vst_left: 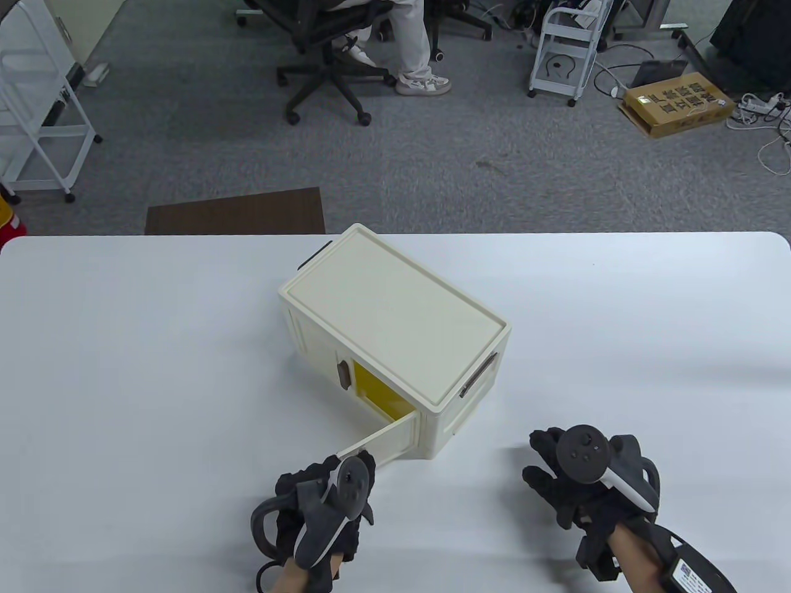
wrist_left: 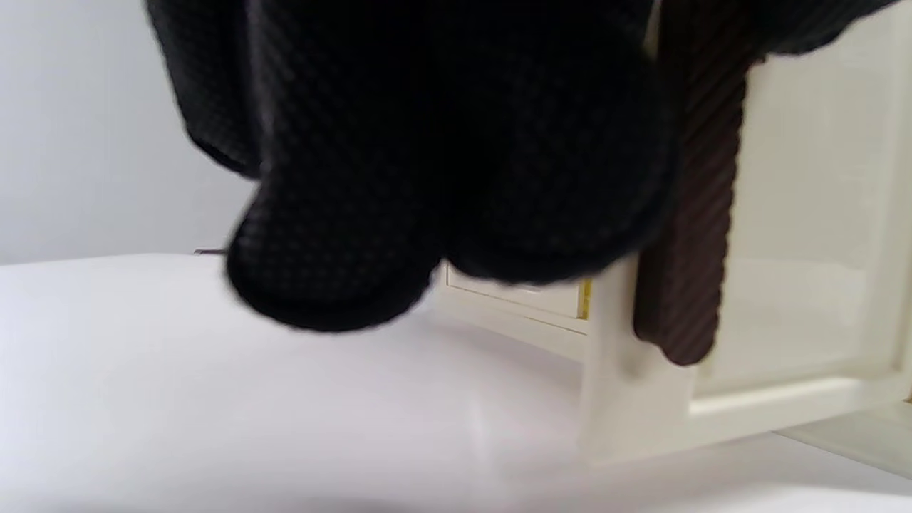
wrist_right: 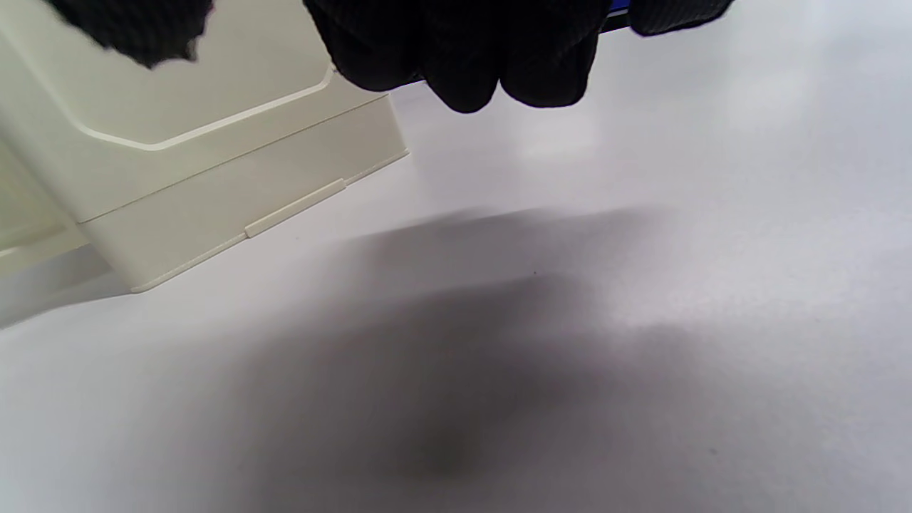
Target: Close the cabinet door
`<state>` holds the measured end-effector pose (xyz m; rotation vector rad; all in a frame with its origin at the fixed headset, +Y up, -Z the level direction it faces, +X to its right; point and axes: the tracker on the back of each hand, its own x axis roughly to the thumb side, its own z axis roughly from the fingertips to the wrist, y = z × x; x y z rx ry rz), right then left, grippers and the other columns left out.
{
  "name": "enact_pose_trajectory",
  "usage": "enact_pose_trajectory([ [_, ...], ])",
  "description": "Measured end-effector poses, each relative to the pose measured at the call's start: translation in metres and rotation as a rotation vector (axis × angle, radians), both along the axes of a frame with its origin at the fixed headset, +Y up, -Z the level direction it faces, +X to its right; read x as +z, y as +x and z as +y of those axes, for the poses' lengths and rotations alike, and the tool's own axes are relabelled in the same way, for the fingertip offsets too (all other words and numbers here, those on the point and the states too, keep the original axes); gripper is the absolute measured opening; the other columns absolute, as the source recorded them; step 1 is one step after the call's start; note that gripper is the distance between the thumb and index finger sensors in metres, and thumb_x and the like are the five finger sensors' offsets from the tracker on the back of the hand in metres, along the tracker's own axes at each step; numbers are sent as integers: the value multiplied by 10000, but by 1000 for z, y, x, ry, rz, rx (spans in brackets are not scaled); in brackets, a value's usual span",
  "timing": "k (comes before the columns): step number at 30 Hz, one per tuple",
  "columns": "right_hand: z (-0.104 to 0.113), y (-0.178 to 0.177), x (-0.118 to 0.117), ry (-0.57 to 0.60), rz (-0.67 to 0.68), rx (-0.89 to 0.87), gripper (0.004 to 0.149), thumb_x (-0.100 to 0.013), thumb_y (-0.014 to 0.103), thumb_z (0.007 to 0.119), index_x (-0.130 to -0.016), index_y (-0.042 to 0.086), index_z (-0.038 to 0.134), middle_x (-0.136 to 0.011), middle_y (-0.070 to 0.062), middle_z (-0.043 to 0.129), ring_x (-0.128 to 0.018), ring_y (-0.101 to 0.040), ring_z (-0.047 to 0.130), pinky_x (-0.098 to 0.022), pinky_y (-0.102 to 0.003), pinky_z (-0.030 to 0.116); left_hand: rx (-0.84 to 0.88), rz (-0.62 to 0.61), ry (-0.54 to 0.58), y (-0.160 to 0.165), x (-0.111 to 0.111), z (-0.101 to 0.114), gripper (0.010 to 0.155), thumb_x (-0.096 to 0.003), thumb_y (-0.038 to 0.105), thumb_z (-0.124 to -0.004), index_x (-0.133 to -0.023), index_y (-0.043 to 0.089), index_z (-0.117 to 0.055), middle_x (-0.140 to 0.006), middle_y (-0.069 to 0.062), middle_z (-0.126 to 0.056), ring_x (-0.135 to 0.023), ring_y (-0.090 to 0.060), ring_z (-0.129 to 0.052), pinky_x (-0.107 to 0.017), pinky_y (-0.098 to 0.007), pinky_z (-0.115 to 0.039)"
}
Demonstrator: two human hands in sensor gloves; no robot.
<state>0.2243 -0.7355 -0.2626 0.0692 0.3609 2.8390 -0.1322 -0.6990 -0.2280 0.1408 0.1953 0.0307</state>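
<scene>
Now the left hand (vst_left: 327, 500) has its fingers at the free edge of the cabinet (vst_left: 395, 321)'s door (vst_left: 386, 440), which stands open, grip unclear, while the right hand (vst_left: 587, 488) hovers loosely curled, holding nothing.

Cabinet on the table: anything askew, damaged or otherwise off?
Only the cabinet door: its right-hand door stands swung open toward the left hand, exposing a yellow interior. The cabinet also sits at an angle to the table edge. No damage or spill visible.
</scene>
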Motion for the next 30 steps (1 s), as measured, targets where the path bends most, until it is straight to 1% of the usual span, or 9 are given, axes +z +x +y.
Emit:
enact_pose_trajectory([
  [6, -3, -2, 0, -48, 4, -19, 803, -352, 644, 636, -1052, 274, 500, -1124, -13, 518, -1038, -328, 576, -754, -600, 452, 8, 3, -14, 0, 0, 0, 781, -414, 747, -602, -488, 101, -1035, -255, 48, -1051, -213, -165, -1119, -481, -447, -858],
  [11, -3, -3, 0, -56, 8, -7, 787, -358, 631, 639, -1048, 273, 512, -1120, -12, 531, -1034, -326, 586, -754, -599, 456, 8, 24, -49, 2, -5, 0, 745, -434, 708, -608, -480, 100, -1035, -251, 51, -1050, -214, -164, -1118, -492, -449, -851],
  [24, -4, -4, 0, -68, 24, -16, 793, -356, 637, 635, -1048, 270, 514, -1118, -15, 537, -1030, -326, 595, -752, -596, 461, 32, 13, -2, -2, -10, -2, 732, -430, 687, -632, -511, 81, -1035, -281, 25, -1055, -251, -192, -1115, -517, -473, -830],
  [27, -4, -4, 0, -68, 25, -19, 791, -356, 636, 636, -1047, 271, 515, -1117, -13, 538, -1029, -328, 595, -753, -596, 460, 22, 12, -5, -2, -12, -1, 723, -431, 684, -636, -527, 87, -1033, -297, 29, -1057, -267, -188, -1116, -528, -475, -825],
  [30, -4, -4, 1, -70, 26, -20, 791, -356, 637, 635, -1047, 270, 516, -1117, -14, 539, -1029, -327, 595, -753, -596, 461, 47, 6, -2, -5, -15, -1, 721, -427, 684, -649, -536, 83, -1032, -305, 28, -1058, -277, -191, -1115, -532, -480, -821],
])
